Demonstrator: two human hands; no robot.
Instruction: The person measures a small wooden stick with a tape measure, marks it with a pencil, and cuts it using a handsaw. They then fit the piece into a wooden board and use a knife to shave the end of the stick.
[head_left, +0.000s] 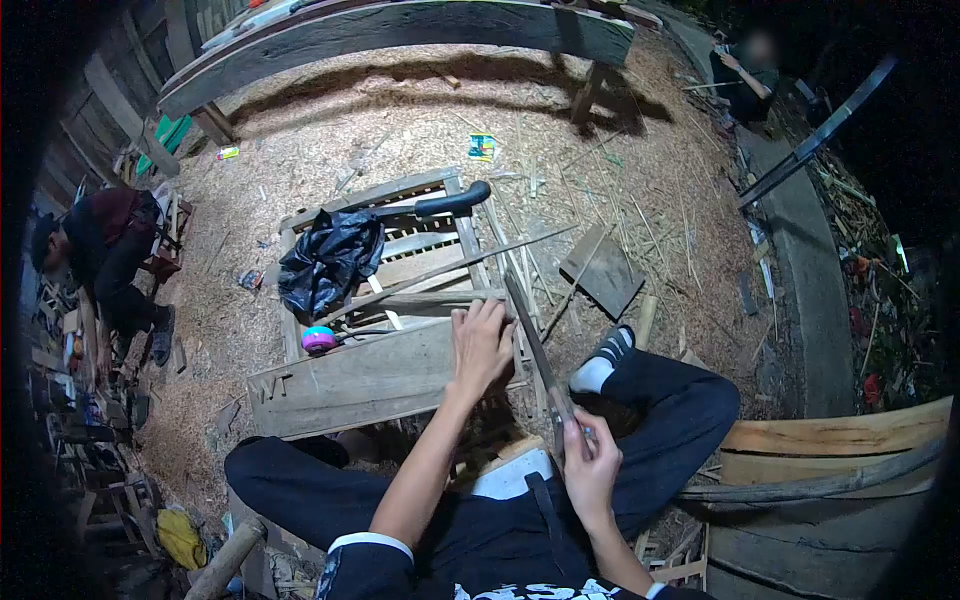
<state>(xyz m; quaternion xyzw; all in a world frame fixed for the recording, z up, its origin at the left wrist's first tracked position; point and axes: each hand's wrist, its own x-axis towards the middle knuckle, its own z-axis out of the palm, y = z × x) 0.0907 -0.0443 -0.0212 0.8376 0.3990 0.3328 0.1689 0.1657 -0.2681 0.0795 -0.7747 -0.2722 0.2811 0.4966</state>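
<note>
Sawdust-strewn ground (400, 120) bears a wooden pallet (370, 370) and a board (603, 270).

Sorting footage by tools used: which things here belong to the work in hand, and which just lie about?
In use: left hand pressing a thin strip on the wooden pallet; right hand holding the knife.

Lying about: black bag, pink ball, grey board, sawdust.

The slatted crate (380, 375) is rough, unpainted grey-brown wood, matt and weathered. The crumpled black bag (330, 260) lying on it is thin plastic with a glossy, wrinkled surface. The long dark blade (530, 335) gripped by the right hand (590, 465) looks like dull metal. The thin pale strips (440, 272) are dry, fibrous split bamboo or wood. The sawdust-covered ground (330, 130) is coarse and matt. The dark trousers (660, 410) are matt cloth.
</note>
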